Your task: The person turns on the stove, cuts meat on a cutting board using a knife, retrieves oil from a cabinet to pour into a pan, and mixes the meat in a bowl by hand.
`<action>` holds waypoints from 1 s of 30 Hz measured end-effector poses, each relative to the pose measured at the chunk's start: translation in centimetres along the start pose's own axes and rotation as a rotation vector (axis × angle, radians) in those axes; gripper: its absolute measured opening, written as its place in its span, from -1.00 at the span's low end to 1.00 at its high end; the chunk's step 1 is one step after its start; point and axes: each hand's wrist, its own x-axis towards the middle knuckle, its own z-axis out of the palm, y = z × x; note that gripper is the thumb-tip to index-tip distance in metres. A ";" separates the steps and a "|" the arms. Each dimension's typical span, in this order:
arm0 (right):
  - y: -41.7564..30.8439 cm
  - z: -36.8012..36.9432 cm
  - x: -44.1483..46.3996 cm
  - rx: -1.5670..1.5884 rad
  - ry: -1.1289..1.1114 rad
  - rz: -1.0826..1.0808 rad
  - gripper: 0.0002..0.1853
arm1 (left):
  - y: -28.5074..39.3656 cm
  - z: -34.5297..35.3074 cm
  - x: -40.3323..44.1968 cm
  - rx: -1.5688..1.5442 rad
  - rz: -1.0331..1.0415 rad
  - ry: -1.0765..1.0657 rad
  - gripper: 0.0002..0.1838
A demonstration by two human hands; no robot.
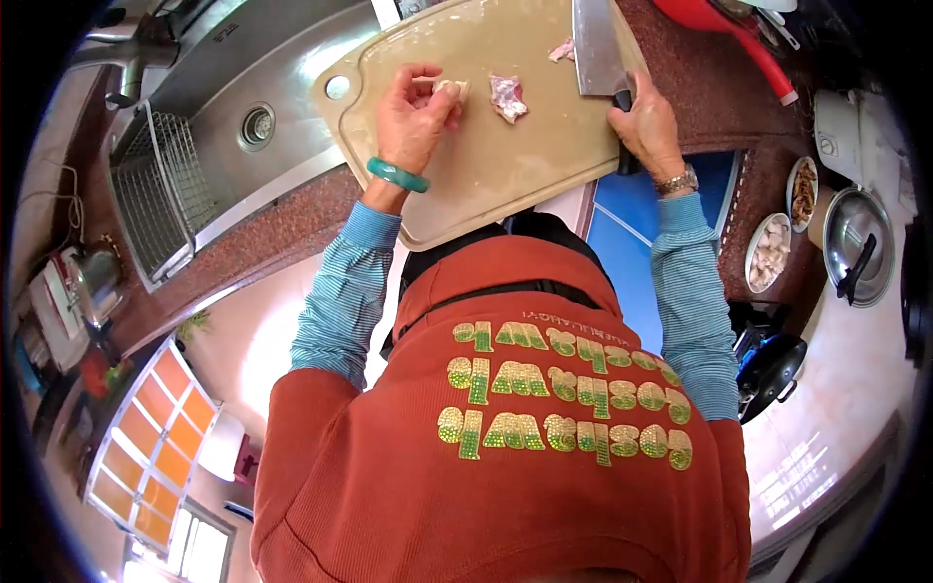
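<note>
A beige cutting board (476, 160) lies tilted across the counter, partly over the sink's edge. My right hand (649, 123) is closed round the black handle of a cleaver (598, 53), whose broad blade rests at the board's right side. Over the board's left part, my left hand (418, 112) pinches a small pale piece of meat (452, 89) between curled fingers; its exact shape is partly hidden. A pinkish piece of raw meat (507, 98) lies on the board between my hands. Another small meat scrap (562, 51) sits near the blade.
At left is a steel sink (282, 63) with a drain and a wire rack (165, 189). On the right counter stand a dish of pale pieces (769, 253), a dish of brown pieces (803, 194), and a lidded pot (859, 243). A red-handled utensil (743, 44) lies at upper right.
</note>
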 end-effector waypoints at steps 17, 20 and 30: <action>-8.9 -2.0 -4.0 0.969 -0.440 0.193 -0.82 | -1.1 0.6 -1.0 0.556 0.139 0.216 -0.76; -9.1 -1.1 -4.0 0.843 -0.446 0.084 -0.80 | -0.3 0.9 -1.3 0.638 0.138 0.236 -0.73; -9.4 -0.6 -3.9 0.643 -0.335 -0.158 -0.77 | -0.7 0.7 -1.2 0.660 0.167 0.216 -0.80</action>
